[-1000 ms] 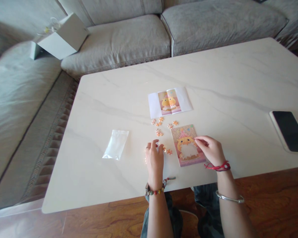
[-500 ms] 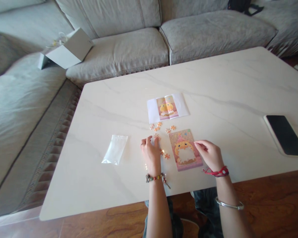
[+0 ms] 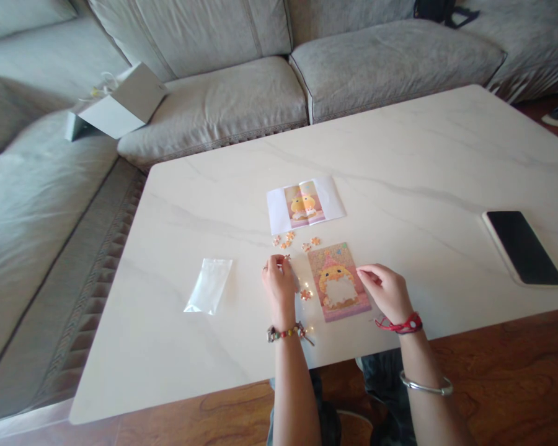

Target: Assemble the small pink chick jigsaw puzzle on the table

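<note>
Seen from above, on a white marbled table (image 3: pixel 423 161): a nearly complete jigsaw puzzle (image 3: pixel 337 282), lying flat between two bare hands, showing a yellow cartoon animal in a pink party hat, with a pale unfilled patch in the middle of its body. Just right of the puzzle, the right hand (image 3: pixel 390 294), thumb and forefinger drawn narrowly together at the upper part of the puzzle's right edge; cannot tell whether anything small sits between the tips. To the puzzle's left, a little apart from it, the left hand (image 3: pixel 281 288), fingers curled and bent inward, with a small loose piece (image 3: pixel 287 256) right at the tips; cannot tell whether gripped or only touched.

In the gap between left hand and puzzle, an orange piece (image 3: pixel 305 295), glinting in the light. Beyond the left hand, a small cluster of orange and pale pieces (image 3: pixel 287 239); above the puzzle's top left corner, two more pieces (image 3: pixel 311 244). Behind these, a creased paper sheet (image 3: pixel 305 204) printed with the same picture. Well left, a clear plastic bag (image 3: pixel 209 286); far right, a dark-screened phone (image 3: pixel 524 248). Beyond the table, a grey sofa (image 3: pixel 232 93) with a white box (image 3: pixel 125 102) on it.
</note>
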A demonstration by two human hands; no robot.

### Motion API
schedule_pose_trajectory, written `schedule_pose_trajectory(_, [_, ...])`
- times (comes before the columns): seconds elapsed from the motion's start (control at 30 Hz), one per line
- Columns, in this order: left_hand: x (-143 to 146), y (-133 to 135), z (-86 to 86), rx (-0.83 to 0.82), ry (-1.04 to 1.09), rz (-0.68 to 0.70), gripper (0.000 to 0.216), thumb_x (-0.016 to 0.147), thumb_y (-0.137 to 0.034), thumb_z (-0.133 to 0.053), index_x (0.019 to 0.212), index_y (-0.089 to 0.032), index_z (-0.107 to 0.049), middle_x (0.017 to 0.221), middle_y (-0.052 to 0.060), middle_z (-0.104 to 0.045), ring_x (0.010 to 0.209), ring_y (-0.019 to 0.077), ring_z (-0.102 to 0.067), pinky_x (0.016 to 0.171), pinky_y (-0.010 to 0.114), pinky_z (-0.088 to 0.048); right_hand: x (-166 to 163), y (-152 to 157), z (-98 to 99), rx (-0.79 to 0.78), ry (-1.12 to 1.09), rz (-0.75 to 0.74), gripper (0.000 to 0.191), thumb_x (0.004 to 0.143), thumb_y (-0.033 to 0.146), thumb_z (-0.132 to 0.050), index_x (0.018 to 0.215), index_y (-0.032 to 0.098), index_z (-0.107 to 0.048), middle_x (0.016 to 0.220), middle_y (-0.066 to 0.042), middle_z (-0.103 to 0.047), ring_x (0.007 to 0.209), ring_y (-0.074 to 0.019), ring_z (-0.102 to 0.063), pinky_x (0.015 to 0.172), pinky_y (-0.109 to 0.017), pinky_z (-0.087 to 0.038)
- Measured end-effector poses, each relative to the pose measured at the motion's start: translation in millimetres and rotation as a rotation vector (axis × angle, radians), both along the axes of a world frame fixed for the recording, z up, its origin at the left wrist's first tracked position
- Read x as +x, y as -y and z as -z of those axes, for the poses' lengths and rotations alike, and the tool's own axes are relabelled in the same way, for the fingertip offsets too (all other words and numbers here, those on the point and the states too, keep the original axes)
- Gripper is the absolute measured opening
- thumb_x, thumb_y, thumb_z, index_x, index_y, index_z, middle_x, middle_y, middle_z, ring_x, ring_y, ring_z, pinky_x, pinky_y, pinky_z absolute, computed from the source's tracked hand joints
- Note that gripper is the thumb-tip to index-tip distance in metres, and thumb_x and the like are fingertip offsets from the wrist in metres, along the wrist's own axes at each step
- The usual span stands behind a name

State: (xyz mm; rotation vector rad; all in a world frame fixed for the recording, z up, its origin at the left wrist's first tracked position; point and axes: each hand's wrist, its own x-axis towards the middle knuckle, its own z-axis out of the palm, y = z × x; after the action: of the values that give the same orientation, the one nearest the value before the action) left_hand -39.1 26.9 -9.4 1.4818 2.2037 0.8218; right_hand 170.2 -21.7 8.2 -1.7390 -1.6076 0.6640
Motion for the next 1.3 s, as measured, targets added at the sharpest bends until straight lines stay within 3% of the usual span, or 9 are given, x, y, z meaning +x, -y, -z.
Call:
schedule_pose_trajectory(0.2, [5,16,-18.1,-0.058,0.242,0.274,0.013,0.078,-0.025,-0.040,0.085,-0.021,-0.050,0.070,-0.002,-0.060,0.067,0.0104,-0.056,0.064,0.023,-0.042,-7,-1,0.5,-0.026,-0.076,-0.047,0.020,0.077,0.028,-0.047,0.080,0.017,-0.063,0.073,-0.005,-0.065,0.058,-0.0130,-0.057,0.058,-0.024,-0.045])
schedule_pose_trajectory(0.4, [22,27,-22.1,-0.112,0.223,0.572,0.006,0.075,-0.023,-0.048,0.080,-0.020,-0.049,0.073,-0.002,-0.060,0.066,0.0091,-0.055,0.063,0.022,-0.042,-22,-2,0.6,-0.113,-0.178,-0.162,0.016,0.074,0.027,-0.052,0.080,0.018,-0.064,0.079,-0.004,-0.066,0.063,-0.0131,-0.058,0.058,-0.024,-0.046])
schedule_pose_trajectory(0.57, [27,29,-20.2,-0.138,0.174,0.690,0.006,0.076,-0.020,-0.049,0.082,-0.021,-0.050,0.076,0.000,-0.061,0.072,0.0109,-0.056,0.068,0.024,-0.043,-27,-2,0.3,-0.181,-0.154,-0.201,0.013,0.072,0.026,-0.053,0.073,0.018,-0.063,0.070,-0.002,-0.066,0.058,-0.0125,-0.057,0.058,-0.024,-0.045])
schedule_pose_trajectory(0.73, [24,30,-18.3,-0.085,0.091,0.677,0.021,0.080,-0.022,-0.044,0.100,-0.023,-0.049,0.084,0.002,-0.061,0.079,0.0125,-0.056,0.074,0.026,-0.044,-25,-1,3.5,-0.262,-0.179,-0.219,0.012,0.071,0.025,-0.051,0.069,0.018,-0.060,0.064,-0.001,-0.064,0.055,-0.0122,-0.057,0.055,-0.023,-0.045])
schedule_pose_trajectory(0.87, [16,31,-14.2,-0.047,0.011,0.580,0.020,0.082,-0.024,-0.041,0.099,-0.022,-0.051,0.088,0.004,-0.059,0.080,0.0133,-0.055,0.074,0.028,-0.044,-21,1,8.9,-0.385,-0.347,-0.156,0.011,0.067,0.025,-0.052,0.071,0.017,-0.059,0.059,0.000,-0.062,0.050,-0.0122,-0.057,0.047,-0.022,-0.045])
schedule_pose_trajectory(1.07, [11,33,-7.2,-0.034,-0.042,0.574,0.018,0.080,-0.022,-0.045,0.096,-0.022,-0.054,0.093,0.004,-0.056,0.089,0.0158,-0.051,0.080,0.032,-0.042,-5,1,13.2,-0.408,-0.415,-0.159,0.033,0.070,0.024,-0.050,0.100,0.016,-0.061,0.070,-0.003,-0.067,0.057,-0.0136,-0.061,0.050,-0.023,-0.048])
schedule_pose_trajectory(1.3, [12,35,-0.7,-0.010,-0.191,0.502,0.027,0.069,-0.025,-0.060,0.096,-0.027,-0.056,0.104,0.005,-0.051,0.103,0.0236,-0.042,0.086,0.042,-0.037,10,4,13.4,-0.374,-0.231,-0.143,0.014,0.069,0.025,-0.052,0.075,0.019,-0.063,0.073,-0.003,-0.068,0.067,-0.0162,-0.063,0.059,-0.026,-0.049])
